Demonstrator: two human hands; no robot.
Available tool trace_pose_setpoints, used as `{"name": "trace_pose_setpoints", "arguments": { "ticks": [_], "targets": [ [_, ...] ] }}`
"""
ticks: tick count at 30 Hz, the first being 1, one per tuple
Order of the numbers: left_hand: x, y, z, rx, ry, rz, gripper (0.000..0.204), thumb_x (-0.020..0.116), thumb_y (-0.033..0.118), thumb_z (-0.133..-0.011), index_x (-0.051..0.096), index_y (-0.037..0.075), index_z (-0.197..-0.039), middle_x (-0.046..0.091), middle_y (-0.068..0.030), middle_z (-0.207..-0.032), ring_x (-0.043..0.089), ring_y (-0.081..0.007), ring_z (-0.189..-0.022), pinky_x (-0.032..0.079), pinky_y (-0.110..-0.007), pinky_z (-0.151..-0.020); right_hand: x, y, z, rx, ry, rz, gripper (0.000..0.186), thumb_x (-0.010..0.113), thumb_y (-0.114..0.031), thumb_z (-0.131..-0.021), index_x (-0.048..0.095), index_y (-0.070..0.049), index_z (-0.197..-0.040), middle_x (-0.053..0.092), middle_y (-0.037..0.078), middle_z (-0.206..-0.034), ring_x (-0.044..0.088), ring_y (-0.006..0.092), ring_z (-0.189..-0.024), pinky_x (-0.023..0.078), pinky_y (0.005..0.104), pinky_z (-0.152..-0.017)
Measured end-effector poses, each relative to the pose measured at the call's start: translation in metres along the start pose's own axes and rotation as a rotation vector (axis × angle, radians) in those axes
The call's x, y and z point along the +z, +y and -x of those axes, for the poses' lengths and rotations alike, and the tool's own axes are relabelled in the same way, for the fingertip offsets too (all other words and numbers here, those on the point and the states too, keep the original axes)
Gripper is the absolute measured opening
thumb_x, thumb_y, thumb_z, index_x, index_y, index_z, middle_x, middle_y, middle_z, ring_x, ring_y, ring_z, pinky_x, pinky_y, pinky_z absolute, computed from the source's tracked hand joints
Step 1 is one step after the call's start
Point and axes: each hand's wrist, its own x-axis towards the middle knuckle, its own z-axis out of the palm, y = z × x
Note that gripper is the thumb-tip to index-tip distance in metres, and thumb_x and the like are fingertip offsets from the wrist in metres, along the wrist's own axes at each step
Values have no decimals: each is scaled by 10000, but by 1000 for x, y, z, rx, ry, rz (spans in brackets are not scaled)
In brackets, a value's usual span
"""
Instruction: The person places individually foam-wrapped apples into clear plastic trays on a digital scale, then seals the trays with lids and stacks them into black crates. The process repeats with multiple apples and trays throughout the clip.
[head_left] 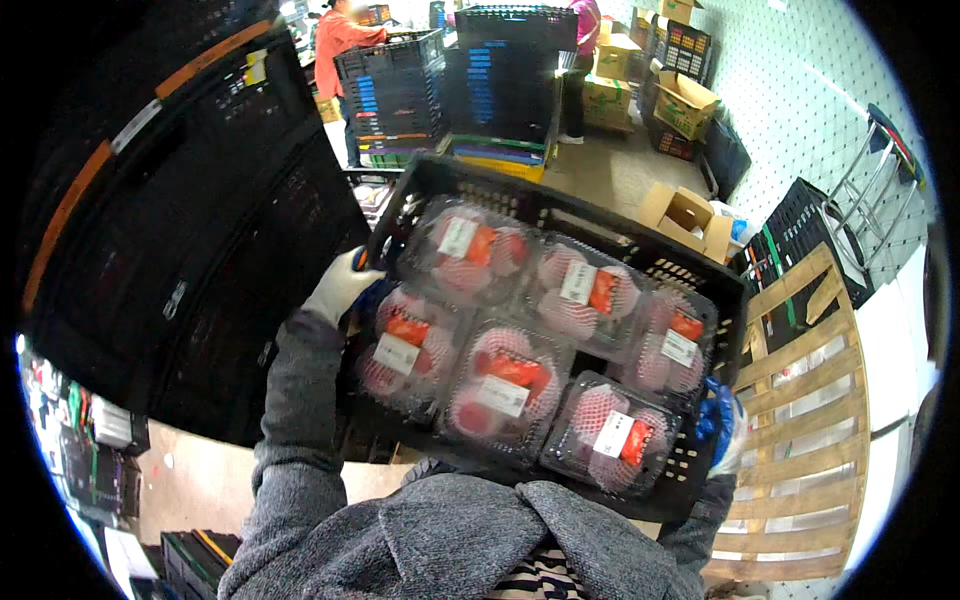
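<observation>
A black plastic crate [590, 222] is held tilted in front of my body, its right side lower in view than its left. Inside lie several clear clamshell packs of round reddish fruit [503, 385] in pink foam nets, each with a white and red label. My left hand [342, 287], in a white glove, is closed around the crate's left side. On the right side, my gloved right hand [722, 425], blue and white, grips the crate's edge. The fingers of both hands are partly hidden by the crate walls.
Tall stacks of black crates [190, 250] stand close on my left. More crate stacks [500, 90] rise ahead, with a person in orange [345, 45] beside them. To the right are a wooden pallet [800, 440], open cardboard boxes [685, 220] and a metal-framed cart [880, 180].
</observation>
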Motion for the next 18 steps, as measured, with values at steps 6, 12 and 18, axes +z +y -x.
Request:
{"name": "trace_pose_setpoints", "arguments": {
  "ticks": [6, 12, 18],
  "targets": [
    [-10, 5, -152, 10, -197, -375, 300, 641, 76, -796, 615, 0, -1085, 643, -40, -906, 574, -120, -836, 465, -274, -767, 22, -16, -25, -743, 90, 1037, 314, 503, -262, -935, 597, -33, -1129, 554, 6, -813, 519, 167, -727, 425, 324, -650],
    [-14, 16, -300, 73, -420, -485, 363, 690, 160, -751, 631, 14, -1078, 682, -87, -894, 614, -175, -817, 482, -306, -766, 78, -13, -70, -288, 362, 468, 328, 515, -239, -926, 575, -22, -1165, 529, -14, -778, 487, 123, -667, 397, 276, -585],
    [-14, -24, -373, 76, -489, -654, 374, 698, 223, -739, 655, 32, -1058, 690, -105, -920, 628, -206, -832, 476, -326, -776, 97, -4, -116, -51, 404, 60, 351, 527, -215, -917, 552, -11, -1201, 505, -34, -743, 456, 78, -608, 369, 227, -520]
  ]
}}
